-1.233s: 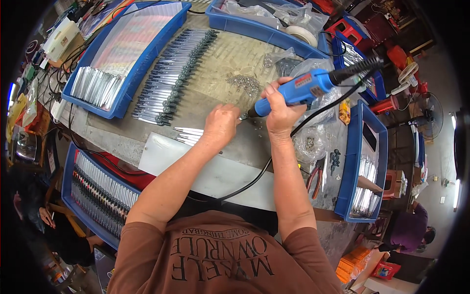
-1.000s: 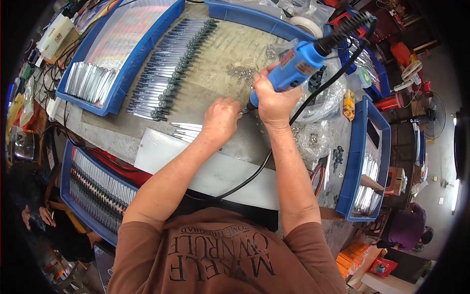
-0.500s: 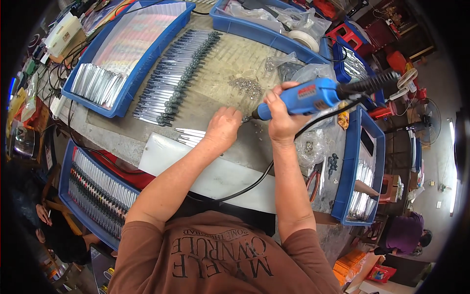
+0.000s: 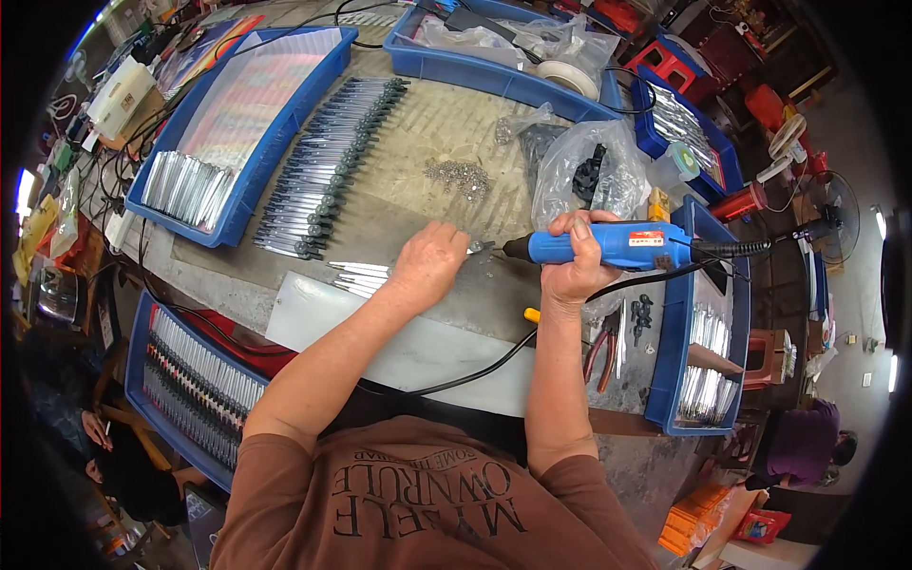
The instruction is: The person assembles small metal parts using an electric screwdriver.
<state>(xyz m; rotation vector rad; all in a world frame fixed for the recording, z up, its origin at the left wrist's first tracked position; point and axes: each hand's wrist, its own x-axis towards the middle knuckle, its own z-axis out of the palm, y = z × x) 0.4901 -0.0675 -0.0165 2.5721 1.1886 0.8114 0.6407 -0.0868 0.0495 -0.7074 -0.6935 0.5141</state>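
We are clamping our right hand (image 4: 577, 261) around a blue power tool (image 4: 621, 251); to its left, our left hand (image 4: 429, 261) is pinching a small part (image 4: 478, 247), probably steadying it.

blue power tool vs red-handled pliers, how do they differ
The blue power tool is gripped in the right hand; the red-handled pliers lie on the table. The tool has one thick body; the pliers have two slim handles. The tool looks bigger than the pliers. Both are hand tools.
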